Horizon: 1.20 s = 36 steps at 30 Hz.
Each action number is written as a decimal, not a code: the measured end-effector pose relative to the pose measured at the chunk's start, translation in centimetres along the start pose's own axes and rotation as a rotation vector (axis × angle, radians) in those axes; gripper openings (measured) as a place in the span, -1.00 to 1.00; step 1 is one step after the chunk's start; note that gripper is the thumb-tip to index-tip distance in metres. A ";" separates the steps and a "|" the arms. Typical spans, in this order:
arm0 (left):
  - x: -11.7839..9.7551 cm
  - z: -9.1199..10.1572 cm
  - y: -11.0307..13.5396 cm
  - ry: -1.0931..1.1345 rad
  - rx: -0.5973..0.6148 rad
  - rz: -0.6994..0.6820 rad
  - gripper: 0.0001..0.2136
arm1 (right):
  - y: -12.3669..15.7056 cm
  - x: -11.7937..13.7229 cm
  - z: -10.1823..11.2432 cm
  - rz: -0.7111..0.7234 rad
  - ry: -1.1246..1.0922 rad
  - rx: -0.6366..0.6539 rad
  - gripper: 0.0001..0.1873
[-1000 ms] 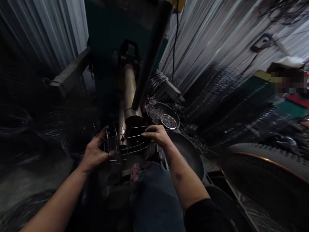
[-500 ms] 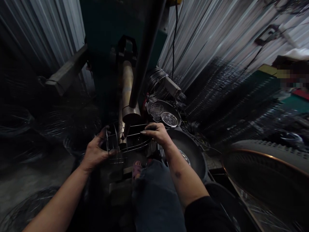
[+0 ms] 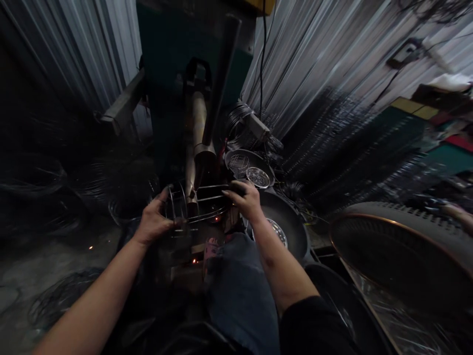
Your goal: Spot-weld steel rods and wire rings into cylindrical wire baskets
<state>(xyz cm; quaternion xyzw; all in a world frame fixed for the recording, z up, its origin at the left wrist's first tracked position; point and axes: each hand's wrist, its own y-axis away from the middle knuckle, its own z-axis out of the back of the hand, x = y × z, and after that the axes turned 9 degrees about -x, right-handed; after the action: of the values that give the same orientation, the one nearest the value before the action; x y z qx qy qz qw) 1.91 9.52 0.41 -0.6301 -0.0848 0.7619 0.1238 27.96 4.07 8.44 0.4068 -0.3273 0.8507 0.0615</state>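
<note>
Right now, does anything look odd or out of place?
Yes: small orange sparks glow close to the pink sandal, with another off to the left. That looks odd because both the left hand and right hand hold the wire frame ungloved.

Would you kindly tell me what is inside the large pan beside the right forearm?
Inside the large pan, part of a shiny, curved-edged metal piece shows. The right forearm hides the rest and some of the pan's floor; anything else there cannot be seen.

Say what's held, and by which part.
A wire frame: the left hand grips its left end, the right hand its right end.
</note>
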 end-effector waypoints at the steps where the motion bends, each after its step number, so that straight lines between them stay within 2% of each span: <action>1: -0.2 0.6 1.4 -0.038 0.015 -0.035 -0.03 | 1.9 0.3 0.7 -0.009 0.003 -0.043 -0.79; 2: -0.4 1.2 2.9 -0.074 0.046 -0.059 -0.04 | 4.1 0.5 1.4 -0.031 -0.021 -0.059 -0.82; 3: -0.5 1.8 4.7 -0.094 0.071 -0.062 -0.06 | 6.5 0.5 2.0 -0.051 -0.046 -0.014 -0.85; 5: -0.4 2.7 8.2 -0.115 0.123 0.067 -0.08 | 11.4 0.1 3.0 -0.065 -0.074 0.035 -0.89; 7: 0.0 3.3 10.9 -0.070 0.115 0.383 -0.06 | 15.6 -0.5 3.6 -0.085 -0.031 -0.048 -0.92; 9: 0.6 3.3 12.6 0.090 0.062 0.740 -0.08 | 18.7 -0.8 3.9 -0.116 0.031 -0.130 -0.92; 11: 1.2 2.9 13.3 0.303 -0.001 0.998 -0.16 | 20.5 -0.6 3.7 -0.089 0.043 -0.082 -0.88; 13: 1.6 2.1 13.7 0.441 -0.020 1.165 -0.20 | 21.5 0.2 2.9 0.008 0.003 0.095 -0.76; 15: 1.6 1.2 14.1 0.497 0.020 1.271 -0.19 | 22.0 1.2 1.7 0.071 -0.029 0.254 -0.59; 17: 1.5 0.7 14.6 0.504 0.107 1.300 -0.19 | 22.1 2.2 0.4 0.001 -0.058 0.322 -0.59; 20: 1.1 1.3 15.4 0.416 0.188 1.217 -0.22 | 21.5 2.9 -0.9 -0.264 -0.177 0.322 -0.77; 22: 0.7 2.3 15.8 0.252 0.174 1.066 -0.28 | 20.6 2.9 -1.1 -0.404 -0.271 0.307 -0.82; 25: 0.1 3.4 16.4 -0.091 0.124 0.618 -0.33 | 19.1 2.4 -1.1 -0.509 -0.350 0.284 -0.82; 27: -0.1 3.3 16.7 -0.235 0.171 0.335 -0.26 | 18.5 2.2 -1.4 -0.562 -0.381 0.295 -0.81; 28: 0.0 2.9 16.9 -0.260 0.214 0.236 -0.20 | 18.2 2.1 -1.6 -0.588 -0.394 0.296 -0.81; 30: 0.3 1.9 17.2 -0.261 0.267 0.143 -0.07 | 17.8 2.3 -2.3 -0.624 -0.416 0.268 -0.82; 32: 0.8 0.8 17.3 -0.252 0.226 0.118 0.04 | 17.2 2.6 -2.9 -0.630 -0.422 0.204 -0.83; 36: 0.9 -0.4 16.6 -0.259 0.120 0.110 -0.01 | 15.3 3.4 -3.7 -0.621 -0.454 0.168 -0.81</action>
<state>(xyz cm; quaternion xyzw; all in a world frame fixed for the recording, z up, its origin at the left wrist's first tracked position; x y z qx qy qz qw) 0.80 -6.10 -5.26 -0.5218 -0.0196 0.8461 0.1074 17.61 -6.19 1.49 0.6680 -0.1229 0.7036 0.2086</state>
